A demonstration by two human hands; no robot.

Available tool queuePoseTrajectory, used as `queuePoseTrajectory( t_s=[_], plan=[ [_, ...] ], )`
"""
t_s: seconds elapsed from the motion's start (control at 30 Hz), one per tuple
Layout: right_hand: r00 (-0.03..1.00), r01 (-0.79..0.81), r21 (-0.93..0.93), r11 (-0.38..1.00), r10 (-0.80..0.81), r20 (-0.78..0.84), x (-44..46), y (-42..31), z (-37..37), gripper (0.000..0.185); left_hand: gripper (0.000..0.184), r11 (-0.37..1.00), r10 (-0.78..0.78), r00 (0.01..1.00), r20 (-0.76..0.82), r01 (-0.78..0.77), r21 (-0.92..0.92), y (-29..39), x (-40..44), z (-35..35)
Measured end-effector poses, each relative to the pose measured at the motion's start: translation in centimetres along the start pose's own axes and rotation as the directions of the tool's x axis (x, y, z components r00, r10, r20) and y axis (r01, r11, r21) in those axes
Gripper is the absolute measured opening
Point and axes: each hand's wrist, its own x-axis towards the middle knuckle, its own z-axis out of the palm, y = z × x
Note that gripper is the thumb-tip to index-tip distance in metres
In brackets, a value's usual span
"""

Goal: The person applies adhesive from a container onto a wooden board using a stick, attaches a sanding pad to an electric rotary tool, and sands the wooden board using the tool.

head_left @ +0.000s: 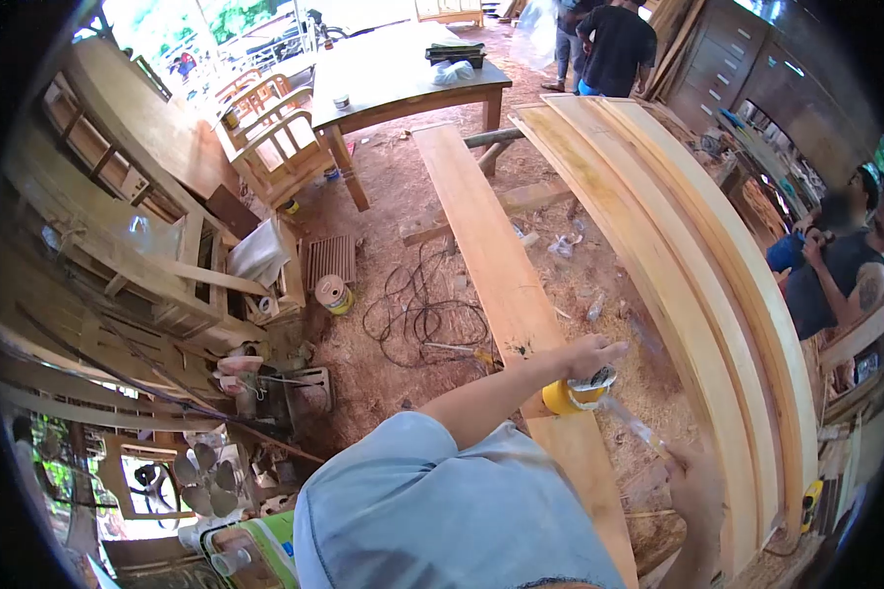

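Left hand (591,354): curled by yellow can (560,399); grip unclear.
Right hand (694,483): closed round brush-like tool (642,426), probably angled for reach.

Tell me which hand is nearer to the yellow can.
Left. The left hand is close by the yellow can's rim; the right hand is farther off, lower right in view, holding a tool.

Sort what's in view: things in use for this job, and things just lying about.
Apparently in use:
yellow can
handled tool in the right hand
long plank

Seemingly just lying about:
dark cable
floor can
slatted panel
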Motion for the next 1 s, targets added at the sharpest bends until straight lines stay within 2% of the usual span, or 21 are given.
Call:
queuePoseTrajectory(
  t_s=[0.03,0.07,0.17,0.2,0.23,0.27,0.33,0.4,0.43,0.47,0.5,0.53,0.57,0.63,0.67,0.73,0.77,0.83,0.87,0.93,1.0],
  plan=[
    [0.997,0.04,-0.103,0.994,-0.047,-0.063,-0.3,0.6,0.0,0.036,0.066,1.0,0.012,1.0,-0.029,-0.012,-0.005,0.0,-0.3,0.0],
    [0.997,0.024,-0.097,0.995,-0.03,-0.065,-0.5,1.3,0.1,0.036,0.065,1.0,0.023,0.998,-0.053,-0.024,-0.01,0.4,-0.8,0.0],
    [0.985,-0.018,0.09,0.996,0.033,-0.17,-1.1,2.3,1.0,0.043,0.062,0.995,-0.097,0.988,-0.123,0.095,-0.018,1.0,-2.2,-0.2],
    [0.978,-0.11,0.217,0.97,0.145,-0.149,-1.3,1.8,1.1,0.042,0.062,0.994,-0.106,0.99,-0.096,0.105,-0.015,0.6,-2.5,0.0],
    [0.961,-0.204,0.338,0.919,0.255,-0.112,-1.6,1.5,1.3,0.041,0.06,0.997,-0.06,0.978,-0.202,0.049,-0.059,0.1,-2.7,0.1],
    [0.954,-0.235,0.347,0.908,0.284,-0.098,-1.6,1.8,2.0,0.041,0.058,0.996,-0.018,0.952,-0.306,-0.011,-0.094,-0.3,-2.7,0.2],
    [0.911,-0.296,0.751,0.591,0.41,0.037,-1.8,3.5,5.3,0.032,0.05,0.957,-0.086,0.861,-0.5,-0.068,-0.282,0.3,-2.5,1.4],
    [0.952,-0.18,0.766,0.618,0.304,-0.022,-1.7,6.6,9.8,0.03,0.044,0.949,0.14,0.861,-0.489,-0.257,-0.182,-6.3,0.9,1.2],
    [0.949,-0.215,0.795,0.568,0.314,0.032,-2.3,4.1,8.1,0.03,0.048,0.924,0.365,0.763,-0.534,-0.365,0.11,-9.2,1.8,1.3],
    [0.944,-0.247,0.82,0.516,0.32,0.083,-2.3,0.7,6.9,0.031,0.054,0.915,0.404,0.788,-0.464,-0.348,0.205,-3.4,-1.1,0.2],
    [0.924,-0.278,0.863,0.421,0.363,0.12,-2.5,-0.4,7.3,0.032,0.059,0.972,-0.061,0.938,-0.341,-0.023,-0.235,-1.8,-1.4,-0.2],
    [0.909,-0.283,0.902,0.325,0.39,0.145,-2.8,-0.6,7.8,0.033,0.061,0.976,-0.05,0.952,-0.301,-0.018,-0.217,0.7,-2.8,-0.6],
    [0.894,-0.294,0.903,0.313,0.424,0.144,-3.2,-0.2,8.1,0.033,0.062,0.919,-0.09,0.959,-0.269,-0.024,-0.394,1.4,-3.4,-0.2],
    [0.951,-0.219,0.956,0.195,0.26,0.165,-2.9,-0.1,9.0,0.036,0.061,0.934,-0.054,0.962,-0.267,-0.046,-0.355,1.1,-3.3,-0.4],
    [0.952,-0.216,0.958,0.19,0.257,0.164,-2.8,-0.3,9.0,0.036,0.061,0.945,-0.022,0.957,-0.29,-0.075,-0.319,0.9,-3.3,-0.7],
    [0.946,-0.304,0.888,0.345,0.222,0.237,-2.5,-0.1,9.0,0.035,0.061,0.951,-0.045,0.955,-0.294,-0.05,-0.306,0.5,-2.9,-0.7],
    [0.949,-0.296,0.889,0.349,0.21,0.234,-2.6,-0.2,9.1,0.035,0.061,0.954,-0.065,0.953,-0.296,-0.028,-0.299,0.4,-2.7,-0.8],
    [0.989,-0.117,0.614,0.781,0.149,-0.001,-2.5,-0.6,9.5,0.032,0.062,0.965,-0.056,0.947,-0.317,-0.031,-0.261,-0.1,-2.6,-0.8],
    [0.993,-0.078,0.616,0.784,0.115,-0.02,-2.2,-1.0,9.2,0.032,0.063,0.973,-0.051,0.944,-0.326,-0.027,-0.229,-0.1,-2.5,-0.9],
    [0.987,0.069,0.344,0.936,-0.015,-0.157,-2.0,-2.0,7.7,0.033,0.062,0.987,-0.005,0.932,-0.362,-0.054,-0.152,0.1,-2.7,-0.8],
    [0.99,0.05,0.29,0.956,-0.008,-0.144,-1.5,-3.2,6.6,0.033,0.062,0.986,0.026,0.919,-0.394,-0.09,-0.143,0.7,-3.0,-0.6]
  ],
)
